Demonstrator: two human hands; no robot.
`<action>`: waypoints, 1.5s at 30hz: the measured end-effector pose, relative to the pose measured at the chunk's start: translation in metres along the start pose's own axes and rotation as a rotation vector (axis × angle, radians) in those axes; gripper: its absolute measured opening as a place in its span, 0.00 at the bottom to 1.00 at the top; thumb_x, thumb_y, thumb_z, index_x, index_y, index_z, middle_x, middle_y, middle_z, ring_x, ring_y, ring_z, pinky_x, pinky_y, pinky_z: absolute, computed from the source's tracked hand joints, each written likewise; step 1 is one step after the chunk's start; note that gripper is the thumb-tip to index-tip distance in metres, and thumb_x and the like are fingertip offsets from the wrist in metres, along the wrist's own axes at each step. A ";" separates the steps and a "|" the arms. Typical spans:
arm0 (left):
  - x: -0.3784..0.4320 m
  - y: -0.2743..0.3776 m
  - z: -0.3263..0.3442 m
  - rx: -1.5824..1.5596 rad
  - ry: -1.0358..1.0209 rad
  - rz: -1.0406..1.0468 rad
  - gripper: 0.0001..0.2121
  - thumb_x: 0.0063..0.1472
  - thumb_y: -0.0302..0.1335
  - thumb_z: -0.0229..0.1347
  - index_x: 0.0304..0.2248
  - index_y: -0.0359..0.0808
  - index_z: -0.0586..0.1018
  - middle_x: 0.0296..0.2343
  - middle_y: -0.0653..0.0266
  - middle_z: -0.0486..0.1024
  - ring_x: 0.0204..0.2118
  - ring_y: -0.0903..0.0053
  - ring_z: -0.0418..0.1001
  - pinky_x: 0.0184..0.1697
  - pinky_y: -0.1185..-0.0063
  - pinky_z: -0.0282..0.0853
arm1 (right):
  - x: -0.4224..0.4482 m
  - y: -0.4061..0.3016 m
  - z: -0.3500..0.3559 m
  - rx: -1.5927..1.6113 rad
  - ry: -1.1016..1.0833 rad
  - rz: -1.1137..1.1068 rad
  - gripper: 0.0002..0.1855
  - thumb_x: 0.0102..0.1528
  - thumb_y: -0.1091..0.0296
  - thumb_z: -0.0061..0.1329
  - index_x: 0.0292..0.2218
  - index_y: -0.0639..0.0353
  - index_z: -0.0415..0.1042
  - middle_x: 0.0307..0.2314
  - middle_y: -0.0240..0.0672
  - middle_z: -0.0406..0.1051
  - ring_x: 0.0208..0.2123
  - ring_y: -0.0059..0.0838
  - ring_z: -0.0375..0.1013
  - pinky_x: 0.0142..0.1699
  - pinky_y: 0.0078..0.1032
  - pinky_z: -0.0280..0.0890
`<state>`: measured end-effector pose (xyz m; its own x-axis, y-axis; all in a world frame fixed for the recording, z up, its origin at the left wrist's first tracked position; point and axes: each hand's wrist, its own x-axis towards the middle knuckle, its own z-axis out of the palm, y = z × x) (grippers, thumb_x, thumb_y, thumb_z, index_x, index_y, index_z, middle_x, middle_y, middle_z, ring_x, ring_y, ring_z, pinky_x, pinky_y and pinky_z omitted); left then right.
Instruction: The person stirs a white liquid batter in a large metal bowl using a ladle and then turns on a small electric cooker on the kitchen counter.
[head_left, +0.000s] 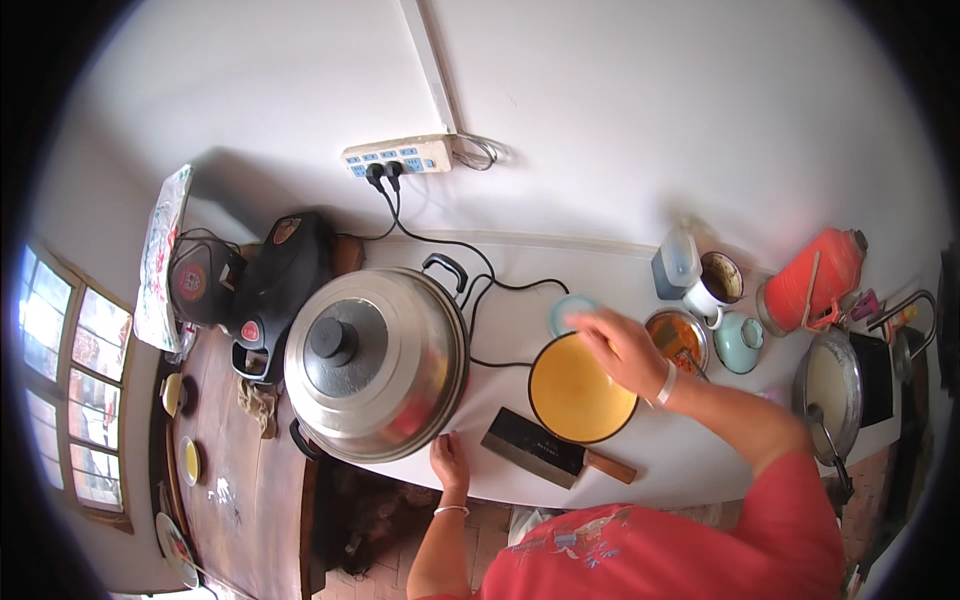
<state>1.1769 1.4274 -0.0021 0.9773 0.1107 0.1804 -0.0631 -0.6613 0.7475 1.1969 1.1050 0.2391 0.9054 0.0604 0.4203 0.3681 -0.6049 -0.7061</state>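
Note:
My right hand (619, 352) reaches over the rim of a yellow basin (581, 397) with a dark edge. Its blurred fingertips overlap a small turquoise round lid or dish (568, 309) behind the basin; whether they touch it, I cannot tell. My left hand (450, 463) is at the counter's front edge, close beside a large metal pot with a domed lid (405, 360). Its fingers are partly hidden, and nothing shows in it. Between my hands lies a cleaver (536, 448), its dark blade to the left and wooden handle to the right.
Right of the basin are a metal bowl of orange-red food (671, 334), an upturned pale green bowl (739, 342), an enamel mug (721, 277), a red vacuum flask (814, 277) and a pan (832, 397). Black cords (474, 330) cross the counter behind. Black appliances (285, 277) stand left.

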 end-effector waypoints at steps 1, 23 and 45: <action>0.000 0.003 0.004 0.050 0.006 0.020 0.12 0.58 0.29 0.49 0.20 0.30 0.67 0.19 0.51 0.65 0.24 0.54 0.64 0.28 0.67 0.59 | 0.028 0.006 0.012 0.026 0.007 0.039 0.11 0.52 0.76 0.44 0.39 0.61 0.68 0.24 0.39 0.70 0.25 0.33 0.70 0.31 0.27 0.64; -0.008 -0.008 0.016 0.132 0.045 0.081 0.07 0.56 0.29 0.49 0.29 0.34 0.74 0.25 0.50 0.72 0.28 0.52 0.69 0.30 0.63 0.64 | 0.312 0.114 0.181 -0.274 0.297 0.543 0.26 0.56 0.47 0.36 0.21 0.61 0.72 0.17 0.39 0.70 0.21 0.35 0.70 0.28 0.31 0.64; -0.005 0.001 -0.004 -0.118 -0.049 0.036 0.14 0.54 0.28 0.49 0.39 0.32 0.74 0.36 0.48 0.72 0.40 0.51 0.68 0.43 0.64 0.62 | 0.322 0.107 0.198 -0.444 0.482 0.519 0.22 0.57 0.51 0.35 0.24 0.55 0.75 0.21 0.41 0.72 0.25 0.43 0.72 0.31 0.37 0.66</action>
<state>1.1710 1.4289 0.0008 0.9825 0.0503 0.1795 -0.1189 -0.5721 0.8115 1.5701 1.2173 0.1862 0.7101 -0.5974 0.3727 -0.2795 -0.7250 -0.6295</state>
